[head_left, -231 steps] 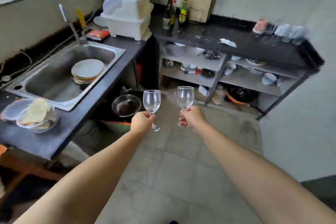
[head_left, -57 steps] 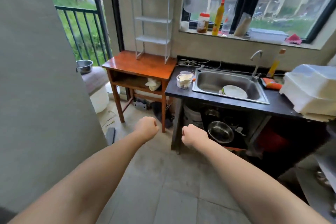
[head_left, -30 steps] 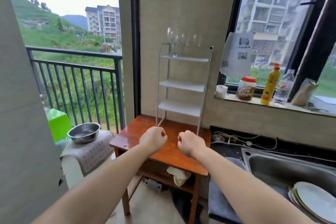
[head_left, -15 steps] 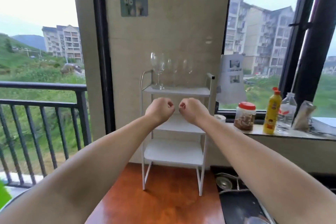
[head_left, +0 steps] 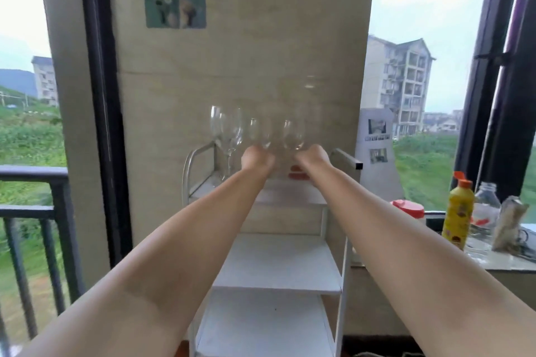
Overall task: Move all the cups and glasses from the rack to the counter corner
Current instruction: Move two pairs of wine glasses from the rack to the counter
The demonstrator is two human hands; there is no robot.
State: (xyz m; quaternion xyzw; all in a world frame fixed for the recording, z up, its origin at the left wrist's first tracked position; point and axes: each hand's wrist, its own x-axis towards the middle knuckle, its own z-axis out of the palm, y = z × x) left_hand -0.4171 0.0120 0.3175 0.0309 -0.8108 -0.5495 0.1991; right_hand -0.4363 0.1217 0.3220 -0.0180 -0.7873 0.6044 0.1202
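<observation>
Beige wall panel (head_left: 240, 72) between two windows backed the white three-tier rack (head_left: 275, 264), whose top shelf held a row of clear stemmed glasses. Half a second before, both fists had hung empty in front of the middle shelf; now they had risen to the top tier. The left hand (head_left: 256, 158) sat under the bowl of the middle wine glass (head_left: 261, 133), fingers curled inward at its stem, and the right hand (head_left: 313, 157) did the same under the right wine glass (head_left: 293, 135). Motion blur and the transparent glass made it impossible to tell whether either grip had truly closed on a stem or only reached it. By my reading this was the start of another pick-up, with both glasses not yet lifted off the shelf.

One more wine glass (head_left: 229, 130) stood at the left end, just beside the left hand, so at least one further trip would remain. That neighbour was the main obstacle: a careless lift could knock it. The rack's curved side rail (head_left: 191, 159) hemmed the row in on the left.

Further out, a yellow bottle (head_left: 459, 214), a clear plastic bottle (head_left: 488, 206) and a red-lidded jar (head_left: 407, 207) stood on the windowsill (head_left: 493, 261) to the right, well apart. A black balcony railing (head_left: 32, 188) showed on the left.
</observation>
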